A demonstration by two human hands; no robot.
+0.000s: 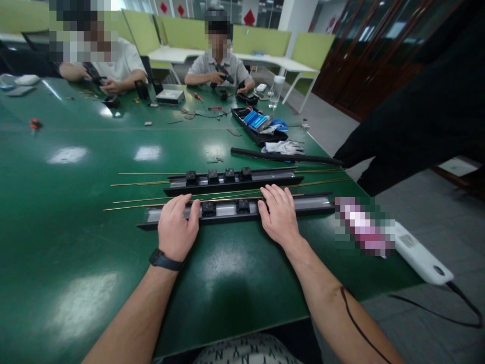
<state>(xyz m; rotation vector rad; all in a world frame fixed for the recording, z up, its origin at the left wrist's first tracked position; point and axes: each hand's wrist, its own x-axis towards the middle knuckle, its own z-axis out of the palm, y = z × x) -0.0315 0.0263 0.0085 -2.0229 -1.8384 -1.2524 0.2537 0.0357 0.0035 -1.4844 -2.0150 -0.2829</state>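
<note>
A long black rail [227,217] with a pale strip inside lies across the table before me. Two small black blocks sit in it, a left block [208,208] and a right block [243,206]. My left hand [178,225] is closed over its left part, thumb apart from the fingers. Over the right part my right hand [281,217] grips likewise, fingers reaching past the far edge. Thin brass-coloured rods [132,201] run along behind the rail, partly under my fingers. Beyond them a second black rail [235,183] carries several black blocks [212,176].
A white power strip [420,253] and a blurred pink item [361,225] lie at the right edge. Farther back are a black bar [284,156], gloves [284,147] and a black tray [261,136]. Two people sit opposite; a dark-clothed person [401,111] stands right.
</note>
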